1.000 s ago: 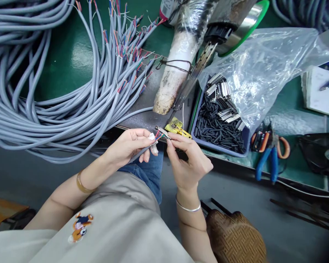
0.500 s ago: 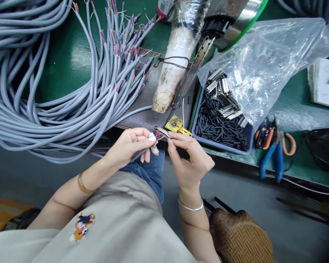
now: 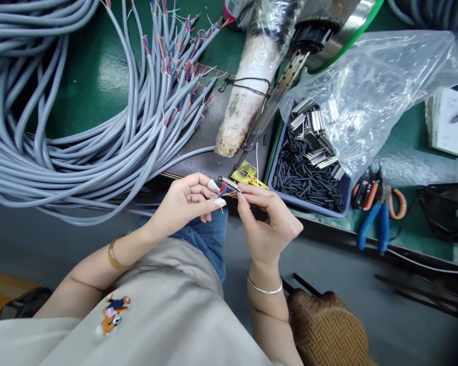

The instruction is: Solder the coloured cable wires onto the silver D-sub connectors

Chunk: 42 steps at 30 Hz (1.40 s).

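Note:
My left hand (image 3: 191, 201) is closed, its thumb and fingertips about the short coloured wires (image 3: 226, 191) of a cable end. The grey jacket behind them is hidden by the hand. These wires run to a small metal D-sub connector (image 3: 229, 184) with a row of pins. Thumb and forefinger of my right hand (image 3: 265, 216) pinch the connector's right end. Just beyond it, a yellow clamp-like piece (image 3: 252, 177) lies at the table's edge on a yellow pad, and a thin white strand (image 3: 257, 160) stands up beside it.
Many grey cables (image 3: 110, 147) with stripped ends cover the left side. A wrapped soldering iron handle (image 3: 242, 107) hangs over the middle. Right of it stands a blue tray (image 3: 309, 206) of black tubes and connectors, partly under a plastic bag (image 3: 381, 76). Blue-handled pliers (image 3: 374, 223) lie farther right.
My left thumb has straightened, and the grey jacket and white bit once visible under that hand are out of sight. The connector stays in my right fingers; the view has shifted slightly.

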### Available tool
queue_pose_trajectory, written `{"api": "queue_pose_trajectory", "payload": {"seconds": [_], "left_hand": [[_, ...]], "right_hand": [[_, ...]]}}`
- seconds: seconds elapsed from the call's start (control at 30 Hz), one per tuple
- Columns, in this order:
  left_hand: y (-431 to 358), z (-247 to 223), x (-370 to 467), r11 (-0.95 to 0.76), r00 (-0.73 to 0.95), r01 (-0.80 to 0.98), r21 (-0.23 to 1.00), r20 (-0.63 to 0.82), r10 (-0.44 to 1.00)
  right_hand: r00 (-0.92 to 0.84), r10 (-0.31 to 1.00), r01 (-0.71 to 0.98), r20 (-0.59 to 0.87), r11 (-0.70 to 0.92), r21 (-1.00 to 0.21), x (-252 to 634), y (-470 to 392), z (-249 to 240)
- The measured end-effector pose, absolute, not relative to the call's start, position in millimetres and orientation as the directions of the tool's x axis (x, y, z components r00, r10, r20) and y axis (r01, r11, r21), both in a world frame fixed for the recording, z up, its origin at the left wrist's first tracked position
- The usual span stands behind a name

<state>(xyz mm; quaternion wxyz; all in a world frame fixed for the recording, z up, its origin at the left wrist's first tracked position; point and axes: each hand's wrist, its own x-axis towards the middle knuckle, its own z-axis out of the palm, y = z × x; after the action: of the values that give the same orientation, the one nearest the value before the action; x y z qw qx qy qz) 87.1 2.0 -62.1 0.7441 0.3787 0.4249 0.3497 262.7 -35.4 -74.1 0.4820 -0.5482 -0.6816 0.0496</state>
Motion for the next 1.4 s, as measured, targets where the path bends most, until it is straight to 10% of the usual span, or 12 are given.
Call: {"api": "queue_pose_trajectory", "payload": {"seconds": [0.17,0.5,0.87,1.4], "left_hand": [[-12,-66,89,0.088,0.195,0.071,0.994,-0.1,0.976],[-21,-69,107,-0.473,0.158,0.285,0.834,0.446,0.881],[-3,-53,90,0.286,0.337,-0.096,0.953,-0.24,0.91],[5,-55,85,0.425,0.435,-0.168,0.889,-0.32,0.842]], "right_hand": [[0.117,0.775,0.722,0.621,0.363,-0.589,265,-36,-74],[0.234,0.799,0.616,0.554,0.319,-0.72,273,-43,-73],[0.11,0.754,0.698,0.648,0.405,-0.59,264,-39,-74],[0.099,0.765,0.693,0.636,0.406,-0.596,264,-40,-74]]}}
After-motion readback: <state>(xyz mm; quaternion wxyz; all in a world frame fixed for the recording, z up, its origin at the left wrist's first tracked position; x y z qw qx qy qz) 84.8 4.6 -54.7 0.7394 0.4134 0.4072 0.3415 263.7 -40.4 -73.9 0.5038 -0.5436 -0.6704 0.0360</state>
